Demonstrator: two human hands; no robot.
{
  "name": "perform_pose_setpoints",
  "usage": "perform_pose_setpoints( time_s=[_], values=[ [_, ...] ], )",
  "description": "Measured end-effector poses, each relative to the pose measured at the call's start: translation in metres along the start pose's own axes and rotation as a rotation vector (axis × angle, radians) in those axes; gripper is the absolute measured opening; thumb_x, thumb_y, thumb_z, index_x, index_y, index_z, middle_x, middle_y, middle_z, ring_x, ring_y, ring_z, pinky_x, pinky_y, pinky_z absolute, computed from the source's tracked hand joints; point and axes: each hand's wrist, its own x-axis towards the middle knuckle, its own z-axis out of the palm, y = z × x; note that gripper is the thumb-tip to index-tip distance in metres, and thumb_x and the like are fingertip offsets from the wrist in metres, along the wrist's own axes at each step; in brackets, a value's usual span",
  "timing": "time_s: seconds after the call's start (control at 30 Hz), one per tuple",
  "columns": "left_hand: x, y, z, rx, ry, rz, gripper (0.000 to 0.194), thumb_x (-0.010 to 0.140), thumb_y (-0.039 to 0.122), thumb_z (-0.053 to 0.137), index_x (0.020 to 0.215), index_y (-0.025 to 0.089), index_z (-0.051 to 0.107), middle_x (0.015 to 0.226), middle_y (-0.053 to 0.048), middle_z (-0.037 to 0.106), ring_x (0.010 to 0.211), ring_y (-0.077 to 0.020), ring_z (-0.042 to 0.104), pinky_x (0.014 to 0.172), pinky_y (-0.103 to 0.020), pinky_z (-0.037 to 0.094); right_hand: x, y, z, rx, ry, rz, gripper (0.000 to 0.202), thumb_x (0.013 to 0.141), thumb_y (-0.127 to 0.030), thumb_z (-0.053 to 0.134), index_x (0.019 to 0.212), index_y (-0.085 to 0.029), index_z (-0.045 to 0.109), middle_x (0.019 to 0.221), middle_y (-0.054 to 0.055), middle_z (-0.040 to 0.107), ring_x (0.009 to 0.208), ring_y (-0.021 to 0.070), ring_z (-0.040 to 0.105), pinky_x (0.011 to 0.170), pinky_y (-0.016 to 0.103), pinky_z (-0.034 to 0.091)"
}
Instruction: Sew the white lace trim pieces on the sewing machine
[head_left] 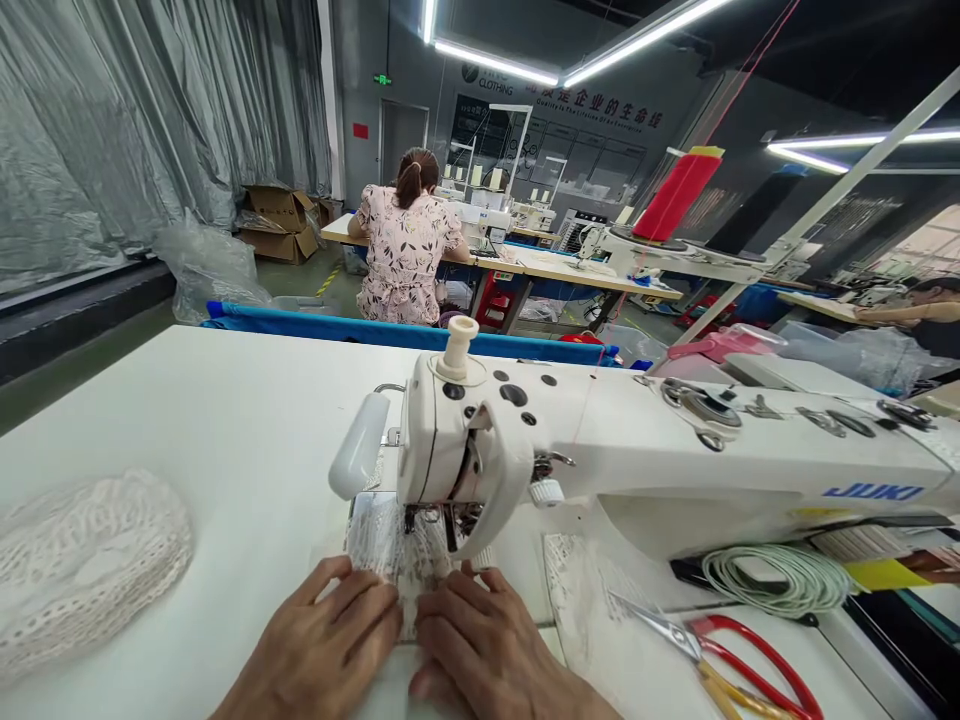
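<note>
A strip of white lace fabric (373, 535) lies beneath the presser foot area of a white sewing machine (630, 430). My left hand (330, 635) presses on the left part of its near edge, with the fingers bent and close together. Just beside it, my right hand (487, 635) holds the lace's right side with curled fingers; its thumb is tucked low. The needle point is hidden behind the machine's head and the lace. Another lace piece (574, 580) rests to the right of my right hand, partly under red-handled scissors (739, 650).
A stack of lace pieces (94, 565) sits on the white table (240, 420) at left. A coil of pale green cord (780, 580) lies under the machine arm. A red thread cone (679, 195) stands behind. Ahead, a person (409, 240) sits at another machine.
</note>
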Motion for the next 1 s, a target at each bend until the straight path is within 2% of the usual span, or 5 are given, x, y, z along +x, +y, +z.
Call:
perform_pose_setpoints(
  time_s=[0.1,0.27,0.6,0.8,1.0],
  values=[
    [0.002,-0.001,-0.004,-0.002,0.064,-0.028,0.032,0.094,0.002,0.029,0.093,0.011,0.060,0.079,-0.002,0.065,0.070,-0.0118,0.056,0.080,-0.032,0.037,-0.001,0.001,0.002,0.016,0.030,0.013,0.043,0.097,-0.047,0.034,0.082,-0.014,0.055,0.075,0.006,0.061,0.070,0.0172,0.053,0.064,0.032,0.036],
    [0.001,0.000,-0.001,0.030,-0.013,-0.062,0.029,0.093,0.001,0.033,0.089,0.014,0.059,0.075,0.000,0.061,0.066,-0.0117,0.054,0.074,-0.031,0.038,-0.001,0.000,0.009,-0.013,0.054,0.054,0.026,0.094,-0.008,0.031,0.082,-0.014,0.053,0.074,0.004,0.060,0.066,0.0154,0.051,0.063,0.030,0.035],
    [-0.005,0.006,0.003,-0.047,-0.009,-0.121,0.021,0.091,0.010,0.046,0.078,0.019,0.059,0.079,0.003,0.062,0.075,-0.0126,0.056,0.079,-0.033,0.035,-0.002,-0.001,0.002,0.003,0.058,0.033,0.023,0.094,-0.015,0.037,0.082,-0.018,0.057,0.080,0.003,0.060,0.070,0.0152,0.050,0.065,0.030,0.033],
    [-0.005,0.008,0.003,-0.095,0.057,-0.074,0.022,0.094,0.010,0.045,0.079,0.017,0.061,0.088,0.002,0.066,0.089,-0.0103,0.060,0.085,-0.029,0.037,-0.003,-0.001,0.003,-0.015,0.030,-0.001,0.023,0.092,-0.008,0.039,0.080,-0.017,0.057,0.074,0.002,0.058,0.069,0.0135,0.051,0.065,0.029,0.035],
    [-0.005,0.009,0.003,-0.030,0.072,-0.011,0.034,0.095,0.006,0.038,0.069,0.014,0.059,0.082,-0.001,0.069,0.086,-0.0121,0.062,0.083,-0.031,0.039,-0.003,0.000,0.004,-0.018,0.019,-0.032,0.030,0.094,-0.008,0.033,0.080,-0.016,0.058,0.071,0.002,0.059,0.064,0.0135,0.049,0.066,0.031,0.035]
  ],
)
